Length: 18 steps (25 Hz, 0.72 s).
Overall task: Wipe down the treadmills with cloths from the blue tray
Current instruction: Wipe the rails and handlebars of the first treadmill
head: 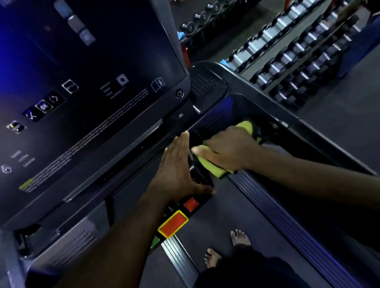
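Observation:
I stand barefoot on a treadmill whose dark console screen [84,83] fills the upper left. My right hand [230,148] presses a yellow-green cloth [209,164] against the black control panel below the screen, with part of the cloth showing beyond my knuckles. My left hand [177,168] lies flat with straight fingers on the same panel [199,176], just left of the cloth, its thumb near a small red button [191,204]. The blue tray is not in view.
A large red stop button with a yellow rim [173,224] sits below my left wrist. The treadmill's right side rail [274,207] runs down to the right. Racks of dumbbells [300,58] stand beyond the treadmill at the upper right. My bare feet [240,237] are on the belt.

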Each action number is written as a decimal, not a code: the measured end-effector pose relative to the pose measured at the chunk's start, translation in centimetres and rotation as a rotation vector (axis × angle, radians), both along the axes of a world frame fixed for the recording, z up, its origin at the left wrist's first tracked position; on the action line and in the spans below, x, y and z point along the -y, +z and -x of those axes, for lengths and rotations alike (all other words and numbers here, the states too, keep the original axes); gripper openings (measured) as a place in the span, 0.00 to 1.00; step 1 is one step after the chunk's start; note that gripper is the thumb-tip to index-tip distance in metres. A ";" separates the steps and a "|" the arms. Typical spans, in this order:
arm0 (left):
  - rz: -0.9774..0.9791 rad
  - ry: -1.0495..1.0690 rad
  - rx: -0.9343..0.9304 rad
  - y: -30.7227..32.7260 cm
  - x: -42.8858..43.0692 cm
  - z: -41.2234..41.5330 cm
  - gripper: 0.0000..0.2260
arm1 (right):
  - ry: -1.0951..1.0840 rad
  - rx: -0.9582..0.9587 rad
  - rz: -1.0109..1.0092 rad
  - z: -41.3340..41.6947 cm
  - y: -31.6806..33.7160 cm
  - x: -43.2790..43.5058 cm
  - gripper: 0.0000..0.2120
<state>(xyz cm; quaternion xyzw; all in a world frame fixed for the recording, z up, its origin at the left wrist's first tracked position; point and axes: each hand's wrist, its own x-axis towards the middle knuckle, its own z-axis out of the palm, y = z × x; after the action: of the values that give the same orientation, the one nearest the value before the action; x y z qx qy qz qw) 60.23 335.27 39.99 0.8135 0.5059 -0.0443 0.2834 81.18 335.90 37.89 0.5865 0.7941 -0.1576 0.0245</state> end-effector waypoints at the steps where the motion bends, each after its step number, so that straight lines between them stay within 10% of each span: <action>1: 0.003 0.008 0.010 -0.2 0.1 0.0 0.74 | 0.089 -0.061 -0.162 -1.5 -0.8 2.8 0.36; 5: 0.009 0.019 0.018 -0.4 0.2 0.1 0.75 | 0.304 0.064 -0.275 -5.5 -2.1 4.6 0.44; 9: 0.028 0.015 -0.013 -0.1 0.0 -0.4 0.76 | 0.178 0.057 -0.127 -0.3 -0.3 1.2 0.25; 15: -0.003 0.003 -0.014 0.7 0.6 -0.7 0.75 | 0.133 -0.061 0.703 0.3 3.9 -4.3 0.24; 18: -0.007 -0.005 -0.033 0.6 0.3 -0.9 0.76 | 0.153 0.016 0.448 0.0 2.7 -2.8 0.25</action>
<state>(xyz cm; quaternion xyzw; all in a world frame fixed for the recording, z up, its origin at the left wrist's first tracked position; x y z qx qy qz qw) 61.10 334.96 40.60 0.8149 0.5085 -0.0566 0.2723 81.20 338.69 40.55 0.5057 0.7813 -0.3228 0.1722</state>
